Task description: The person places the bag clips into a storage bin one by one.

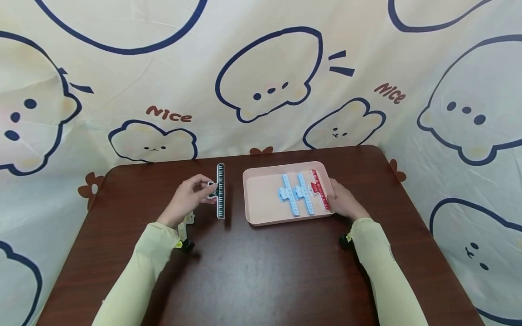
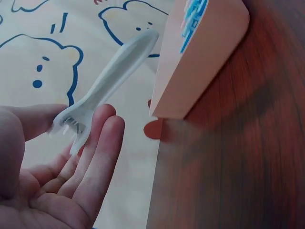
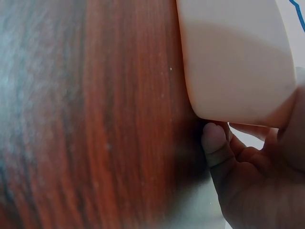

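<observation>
We have three clips (image 1: pixel 306 194) in the tray (image 1: pixel 261 199), centre-right; a dark clip (image 1: pixel 220 192), centre-left, is still out, pinched by our left hand (image 1: pixel 189 195); our right hand (image 1: pixel 345 200) grips the tray

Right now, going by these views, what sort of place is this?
Probably a screened-off tabletop workspace: a brown table surrounded by cartoon-printed cloth, with a pink tray holding three clips.
</observation>
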`<act>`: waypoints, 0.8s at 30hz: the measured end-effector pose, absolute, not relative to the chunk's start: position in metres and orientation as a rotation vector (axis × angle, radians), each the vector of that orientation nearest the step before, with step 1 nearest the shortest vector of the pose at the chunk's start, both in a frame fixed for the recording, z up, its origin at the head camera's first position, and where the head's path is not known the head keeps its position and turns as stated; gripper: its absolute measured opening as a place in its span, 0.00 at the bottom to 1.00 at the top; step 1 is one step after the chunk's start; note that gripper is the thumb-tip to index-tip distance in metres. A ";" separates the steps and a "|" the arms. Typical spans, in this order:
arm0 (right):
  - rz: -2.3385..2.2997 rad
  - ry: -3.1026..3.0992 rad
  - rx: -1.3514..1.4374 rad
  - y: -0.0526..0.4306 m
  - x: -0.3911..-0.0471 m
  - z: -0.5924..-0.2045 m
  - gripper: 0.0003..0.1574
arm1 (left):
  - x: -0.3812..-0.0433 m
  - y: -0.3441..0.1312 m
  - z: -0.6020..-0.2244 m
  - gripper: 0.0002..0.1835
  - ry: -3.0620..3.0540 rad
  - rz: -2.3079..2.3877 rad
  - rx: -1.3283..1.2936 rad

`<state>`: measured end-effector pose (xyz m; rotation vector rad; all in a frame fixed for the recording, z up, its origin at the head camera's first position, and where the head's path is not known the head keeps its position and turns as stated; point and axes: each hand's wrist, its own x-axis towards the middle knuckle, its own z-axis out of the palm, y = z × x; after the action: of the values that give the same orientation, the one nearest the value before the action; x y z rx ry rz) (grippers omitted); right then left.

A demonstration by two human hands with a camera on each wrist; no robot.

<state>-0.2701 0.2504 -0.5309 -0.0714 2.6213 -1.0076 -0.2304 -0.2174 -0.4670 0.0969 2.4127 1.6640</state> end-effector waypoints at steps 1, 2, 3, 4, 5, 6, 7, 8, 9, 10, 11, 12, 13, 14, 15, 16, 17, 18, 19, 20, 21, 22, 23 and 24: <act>-1.008 2.622 -0.073 0.250 -0.270 -0.531 0.41 | -0.230 -0.216 -0.467 0.20 2.394 1.684 0.088; -1.011 2.621 -0.070 0.250 -0.270 -0.531 0.41 | -0.230 -0.214 -0.466 0.20 2.377 1.700 0.080; -1.010 2.622 -0.071 0.251 -0.271 -0.532 0.41 | -0.229 -0.212 -0.466 0.19 2.357 1.717 0.073; -1.009 2.621 -0.069 0.251 -0.270 -0.532 0.41 | -0.229 -0.210 -0.466 0.19 2.339 1.729 0.066; -1.007 2.621 -0.074 0.251 -0.270 -0.532 0.41 | -0.229 -0.208 -0.465 0.19 2.321 1.743 0.058; -1.004 2.622 -0.073 0.251 -0.270 -0.532 0.42 | -0.229 -0.206 -0.465 0.18 2.305 1.753 0.051; -1.005 2.621 -0.070 0.252 -0.270 -0.533 0.42 | -0.229 -0.204 -0.465 0.18 2.281 1.772 0.045; -1.006 2.620 -0.066 0.252 -0.270 -0.533 0.42 | -0.229 -0.202 -0.465 0.17 2.265 1.785 0.042; -1.004 2.621 -0.066 0.252 -0.269 -0.533 0.42 | -0.228 -0.200 -0.465 0.17 2.250 1.798 0.048; -1.004 2.622 -0.066 0.252 -0.269 -0.533 0.42 | -0.229 -0.197 -0.465 0.16 2.228 1.820 0.051; -1.004 2.624 -0.066 0.252 -0.269 -0.533 0.43 | -0.229 -0.195 -0.465 0.16 2.209 1.838 0.052; -1.005 2.623 -0.060 0.252 -0.269 -0.533 0.43 | -0.229 -0.193 -0.465 0.15 2.188 1.859 0.052; -1.004 2.622 -0.058 0.252 -0.268 -0.533 0.43 | -0.229 -0.192 -0.465 0.14 2.170 1.875 0.049; -0.999 2.622 -0.063 0.252 -0.268 -0.533 0.43 | -0.229 -0.190 -0.464 0.14 2.157 1.885 0.045; -0.998 2.620 -0.063 0.252 -0.268 -0.532 0.43 | -0.230 -0.189 -0.464 0.13 2.143 1.894 0.042; -0.996 2.619 -0.064 0.251 -0.268 -0.532 0.43 | -0.230 -0.187 -0.464 0.13 2.132 1.900 0.031; -0.992 2.619 -0.066 0.251 -0.268 -0.532 0.43 | -0.230 -0.186 -0.464 0.12 2.125 1.899 0.022; -0.990 2.619 -0.067 0.251 -0.268 -0.531 0.43 | -0.230 -0.185 -0.464 0.12 2.117 1.903 0.014; -0.988 2.620 -0.070 0.251 -0.269 -0.531 0.43 | -0.230 -0.184 -0.463 0.12 2.111 1.902 0.011; -0.986 2.621 -0.073 0.251 -0.269 -0.531 0.43 | -0.231 -0.183 -0.463 0.12 2.101 1.906 0.009; -0.987 2.622 -0.071 0.251 -0.269 -0.532 0.43 | -0.231 -0.182 -0.463 0.11 2.090 1.911 0.009; -0.984 2.625 -0.076 0.251 -0.269 -0.532 0.43 | -0.230 -0.181 -0.463 0.11 2.083 1.913 0.009; -0.984 2.626 -0.076 0.251 -0.269 -0.532 0.43 | -0.230 -0.180 -0.463 0.11 2.075 1.915 0.011; -0.985 2.625 -0.076 0.251 -0.269 -0.533 0.43 | -0.230 -0.178 -0.463 0.11 2.066 1.919 0.014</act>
<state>-0.2688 0.2507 -0.5328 -0.0757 2.6252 -0.9846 -0.2303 -0.1785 -0.4633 0.0136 2.0664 1.9194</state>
